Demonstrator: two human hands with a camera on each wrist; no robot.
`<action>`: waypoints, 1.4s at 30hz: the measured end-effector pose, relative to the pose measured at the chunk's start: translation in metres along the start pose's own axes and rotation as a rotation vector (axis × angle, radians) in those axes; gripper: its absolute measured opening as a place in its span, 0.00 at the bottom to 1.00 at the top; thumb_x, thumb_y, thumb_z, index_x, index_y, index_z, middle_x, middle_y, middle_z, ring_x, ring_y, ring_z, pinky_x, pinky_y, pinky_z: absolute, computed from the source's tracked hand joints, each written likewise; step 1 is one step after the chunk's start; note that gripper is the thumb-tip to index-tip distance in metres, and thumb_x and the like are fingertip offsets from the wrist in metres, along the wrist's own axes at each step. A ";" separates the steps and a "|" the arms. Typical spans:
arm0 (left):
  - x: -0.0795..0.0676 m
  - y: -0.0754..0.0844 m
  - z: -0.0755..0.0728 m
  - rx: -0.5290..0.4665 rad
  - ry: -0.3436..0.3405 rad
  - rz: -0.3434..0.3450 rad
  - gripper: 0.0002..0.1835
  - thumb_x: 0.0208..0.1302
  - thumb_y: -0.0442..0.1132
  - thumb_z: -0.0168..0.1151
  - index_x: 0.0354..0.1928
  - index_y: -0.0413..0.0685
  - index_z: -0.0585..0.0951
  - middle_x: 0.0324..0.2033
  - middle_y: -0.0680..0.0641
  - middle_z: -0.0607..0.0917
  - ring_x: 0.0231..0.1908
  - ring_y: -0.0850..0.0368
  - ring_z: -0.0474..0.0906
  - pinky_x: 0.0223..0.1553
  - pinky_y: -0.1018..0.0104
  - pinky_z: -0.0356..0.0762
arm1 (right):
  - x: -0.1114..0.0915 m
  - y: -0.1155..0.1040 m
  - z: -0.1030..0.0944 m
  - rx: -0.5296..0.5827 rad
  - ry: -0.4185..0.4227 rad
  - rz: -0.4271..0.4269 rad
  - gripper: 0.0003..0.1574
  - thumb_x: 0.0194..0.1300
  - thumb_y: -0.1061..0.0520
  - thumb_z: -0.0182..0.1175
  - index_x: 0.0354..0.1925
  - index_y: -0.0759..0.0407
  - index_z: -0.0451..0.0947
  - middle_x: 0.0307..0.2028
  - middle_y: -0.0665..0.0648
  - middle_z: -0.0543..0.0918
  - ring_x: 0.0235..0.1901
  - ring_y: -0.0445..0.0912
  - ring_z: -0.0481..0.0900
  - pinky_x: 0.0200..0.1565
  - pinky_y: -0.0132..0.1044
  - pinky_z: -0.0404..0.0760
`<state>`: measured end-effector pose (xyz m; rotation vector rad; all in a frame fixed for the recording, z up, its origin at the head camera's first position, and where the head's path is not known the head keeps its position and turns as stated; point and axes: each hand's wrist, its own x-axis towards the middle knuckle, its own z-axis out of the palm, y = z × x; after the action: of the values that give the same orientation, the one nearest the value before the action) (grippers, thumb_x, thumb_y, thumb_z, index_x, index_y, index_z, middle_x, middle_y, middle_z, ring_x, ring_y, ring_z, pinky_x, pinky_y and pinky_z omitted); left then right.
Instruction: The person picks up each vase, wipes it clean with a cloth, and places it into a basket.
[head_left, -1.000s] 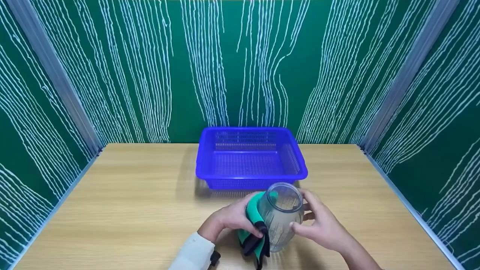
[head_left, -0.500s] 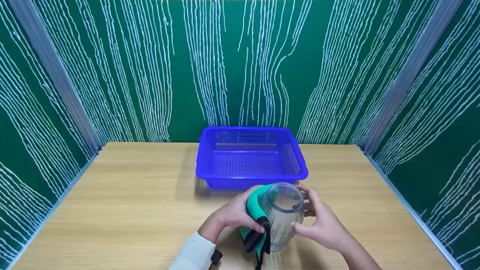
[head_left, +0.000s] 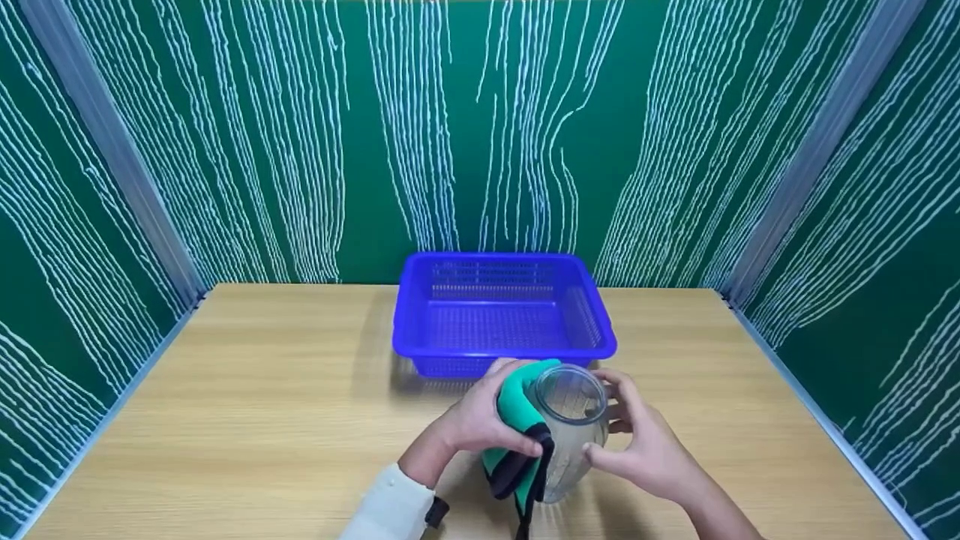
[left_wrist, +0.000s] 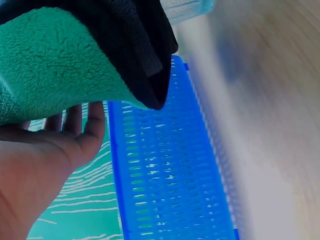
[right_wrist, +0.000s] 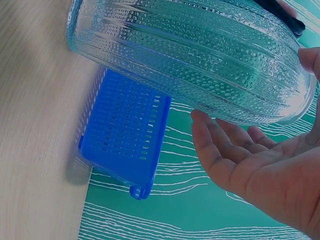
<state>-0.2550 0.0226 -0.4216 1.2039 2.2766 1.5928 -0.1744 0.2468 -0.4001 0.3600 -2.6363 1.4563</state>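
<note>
A clear ribbed glass vase (head_left: 574, 442) stands upright on the table, its round mouth facing up. My right hand (head_left: 649, 442) grips its right side, thumb in front and fingers behind; the right wrist view shows the vase (right_wrist: 195, 60) between thumb and fingertips. My left hand (head_left: 480, 412) holds a green terry cloth with black edging (head_left: 517, 405) against the vase's left side. In the left wrist view the cloth (left_wrist: 55, 60) covers part of that hand's fingers. A black strip of the cloth hangs down in front of the vase.
Behind the vase, near the table's back edge, stands a blue plastic basket (head_left: 495, 352) with perforated walls. Green panels with white wavy lines (head_left: 510, 135) enclose the wooden table (head_left: 262, 420) at the back and sides.
My left hand and the cloth have shifted slightly up and to the right along the vase's left side. The vase and my right hand have hardly moved.
</note>
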 end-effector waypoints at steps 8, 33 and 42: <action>-0.002 0.003 0.001 -0.008 0.039 -0.063 0.53 0.26 0.59 0.73 0.59 0.75 0.54 0.52 0.63 0.68 0.51 0.64 0.66 0.51 0.61 0.64 | 0.001 0.000 -0.001 0.004 -0.002 0.029 0.43 0.40 0.58 0.69 0.52 0.47 0.57 0.43 0.48 0.74 0.42 0.43 0.75 0.42 0.38 0.74; 0.001 0.018 0.012 0.074 0.036 -0.067 0.55 0.27 0.58 0.73 0.63 0.69 0.53 0.55 0.65 0.63 0.54 0.66 0.63 0.55 0.60 0.63 | 0.001 0.000 -0.006 0.039 -0.042 -0.043 0.34 0.43 0.65 0.65 0.48 0.51 0.61 0.44 0.51 0.74 0.42 0.46 0.75 0.37 0.37 0.76; -0.007 0.013 0.005 -0.035 -0.078 0.008 0.52 0.40 0.64 0.61 0.65 0.67 0.43 0.60 0.62 0.55 0.57 0.64 0.58 0.56 0.60 0.60 | 0.002 -0.001 -0.006 0.066 -0.061 -0.031 0.35 0.44 0.64 0.65 0.50 0.49 0.62 0.45 0.51 0.75 0.46 0.45 0.75 0.42 0.35 0.76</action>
<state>-0.2413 0.0233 -0.4153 1.2456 2.1902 1.5538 -0.1760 0.2507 -0.3954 0.4565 -2.6221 1.5495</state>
